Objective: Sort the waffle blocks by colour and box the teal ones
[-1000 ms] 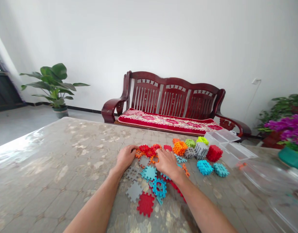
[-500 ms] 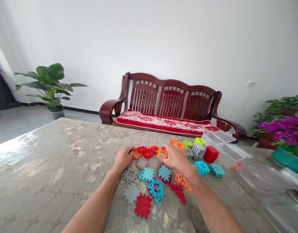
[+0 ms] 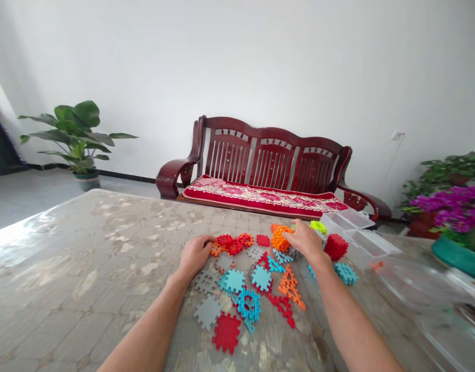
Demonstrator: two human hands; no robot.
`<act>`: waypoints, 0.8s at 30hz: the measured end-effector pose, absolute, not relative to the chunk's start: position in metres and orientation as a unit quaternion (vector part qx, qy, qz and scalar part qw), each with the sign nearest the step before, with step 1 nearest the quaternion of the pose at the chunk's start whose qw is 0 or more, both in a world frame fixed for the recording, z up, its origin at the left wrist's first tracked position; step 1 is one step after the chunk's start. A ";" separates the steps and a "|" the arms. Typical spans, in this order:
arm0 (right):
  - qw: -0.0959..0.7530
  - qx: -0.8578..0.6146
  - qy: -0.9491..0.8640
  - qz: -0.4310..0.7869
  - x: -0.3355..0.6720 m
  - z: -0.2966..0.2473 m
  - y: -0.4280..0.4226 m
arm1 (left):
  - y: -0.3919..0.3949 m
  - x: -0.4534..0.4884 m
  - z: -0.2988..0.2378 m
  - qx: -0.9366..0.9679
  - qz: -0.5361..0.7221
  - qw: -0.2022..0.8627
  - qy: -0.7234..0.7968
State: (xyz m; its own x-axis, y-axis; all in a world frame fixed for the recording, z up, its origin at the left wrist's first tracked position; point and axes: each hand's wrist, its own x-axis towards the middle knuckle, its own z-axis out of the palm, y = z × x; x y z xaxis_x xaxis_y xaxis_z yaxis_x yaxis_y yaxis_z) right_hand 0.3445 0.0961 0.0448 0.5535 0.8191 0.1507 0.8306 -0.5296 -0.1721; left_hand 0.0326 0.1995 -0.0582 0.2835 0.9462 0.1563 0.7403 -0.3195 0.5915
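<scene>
My left hand [image 3: 196,254] rests on the table with its fingers curled in at the left end of a row of red gear-edged plastic pieces [image 3: 233,244]. Its fingertips are beside an orange tile [image 3: 216,249]; what they hold, if anything, is hidden. My right hand [image 3: 307,242] has thumb and fingers around a stack of orange interlocking tiles [image 3: 281,239]. Between the forearms lie light blue tiles [image 3: 235,281], grey tiles [image 3: 208,311], a red square tile [image 3: 226,332], a blue frame tile [image 3: 249,305] and orange triangular pieces [image 3: 290,287].
Right of my right hand stand a red tile stack [image 3: 335,247] and a turquoise stack [image 3: 346,273]. Behind them is a clear divided box [image 3: 371,243]. A clear lid [image 3: 419,281] and a teal flowerpot [image 3: 460,258] are farther right. A wooden bench [image 3: 272,160] stands beyond the table.
My right hand has moved right, from an orange square tile over the grey piece to the orange stack. That tile has left its spot, uncovering the grey piece. My left hand stays put.
</scene>
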 end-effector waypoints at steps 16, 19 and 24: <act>0.055 -0.748 -0.646 0.141 0.332 0.011 0.002 | 0.195 0.033 -0.052 0.777 0.247 0.204 0.542; 0.076 -0.721 -0.665 0.179 0.334 -0.006 -0.009 | 0.194 0.033 -0.051 0.777 0.247 0.202 0.542; 0.156 -0.714 -0.654 0.196 0.323 -0.018 -0.005 | 0.193 0.034 -0.050 0.777 0.242 0.199 0.546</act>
State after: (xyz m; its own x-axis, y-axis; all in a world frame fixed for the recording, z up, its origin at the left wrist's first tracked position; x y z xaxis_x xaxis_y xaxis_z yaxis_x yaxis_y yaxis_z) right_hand 0.3229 -0.0049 -0.0176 0.0676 0.9948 -0.0766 0.8727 -0.0962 -0.4788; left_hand 0.0336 0.1932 -0.0498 0.2868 0.9447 0.1590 0.7519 -0.3248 0.5737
